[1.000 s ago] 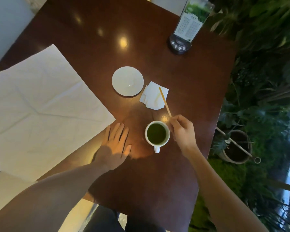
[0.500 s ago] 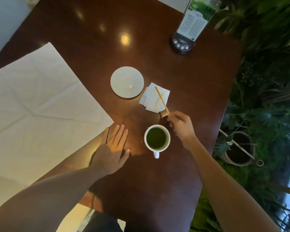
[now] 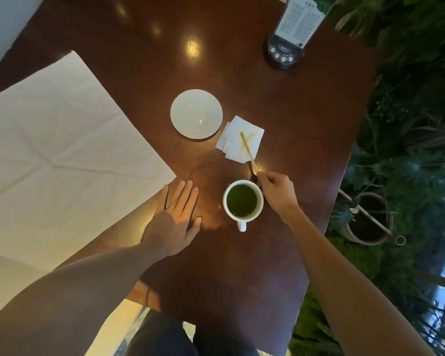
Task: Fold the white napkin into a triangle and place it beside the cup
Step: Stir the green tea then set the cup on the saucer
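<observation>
At the far left of the dark wooden desk (image 3: 280, 104) lies a big white napkin (image 3: 54, 155), spread out flat and creased, its near corner hanging past the desk's edge. Just to its right the left hand (image 3: 175, 222) rests palm down on the wood, fingers stretched out and slightly fanned, holding nothing; its little finger lies right at the napkin's edge. Further back sits an empty white saucer (image 3: 196, 113), and just beside it a small stack of paper squares (image 3: 239, 139), stained yellowish. A thin wooden stick (image 3: 247, 149) slants across those squares. Its near end is pinched in the fingers of the right hand (image 3: 278, 192), which is curled closed around it. That hand touches the right rim of the white cup (image 3: 243, 200) of green tea, handle pointing toward the person. At the far right corner stands a menu holder (image 3: 290, 34).
</observation>
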